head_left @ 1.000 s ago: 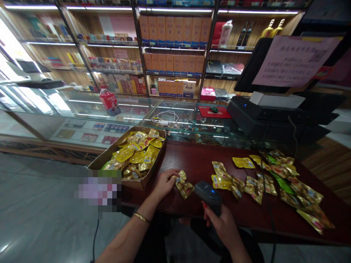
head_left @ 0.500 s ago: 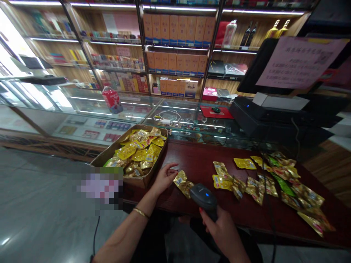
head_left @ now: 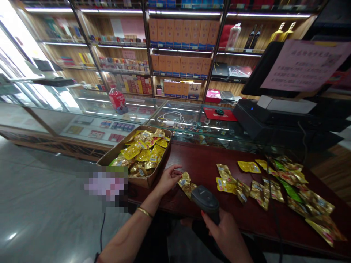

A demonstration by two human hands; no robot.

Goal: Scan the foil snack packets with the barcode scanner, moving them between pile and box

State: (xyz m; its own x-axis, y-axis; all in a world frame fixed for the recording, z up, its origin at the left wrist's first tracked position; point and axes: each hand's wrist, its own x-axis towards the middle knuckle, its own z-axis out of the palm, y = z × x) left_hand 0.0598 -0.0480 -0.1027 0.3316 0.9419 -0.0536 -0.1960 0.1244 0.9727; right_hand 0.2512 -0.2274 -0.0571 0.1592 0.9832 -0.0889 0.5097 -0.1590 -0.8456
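Note:
At the middle front of the table, my left hand (head_left: pixel 168 180) has its thumb side at the left edge of a shiny gold snack packet (head_left: pixel 187 185), seemingly pinching it, with one finger stretched out above. Wrapped in my right hand (head_left: pixel 225 231) is a dark barcode scanner (head_left: pixel 205 199) with a blue light, its head over the packet's lower right end. Left of my hands, a cardboard box (head_left: pixel 145 181) holds many yellow and gold packets. To the right lie several loose gold packets (head_left: pixel 260 195), a yellow packet (head_left: pixel 249 167) and a green one (head_left: pixel 290 190).
The dark red table (head_left: pixel 192 155) meets a glass display counter (head_left: pixel 142 106) carrying a red-labelled bottle (head_left: pixel 117 100). A monitor with a pink paper sheet (head_left: pixel 304 65) stands at right. A black cable (head_left: pixel 271 204) hangs across the packets. Stocked shelves (head_left: pixel 181 47) line the back.
The whole view has shifted slightly, so things appear a little farther right and lower. My hands, the scanner and the packet keep nearly the same places relative to each other.

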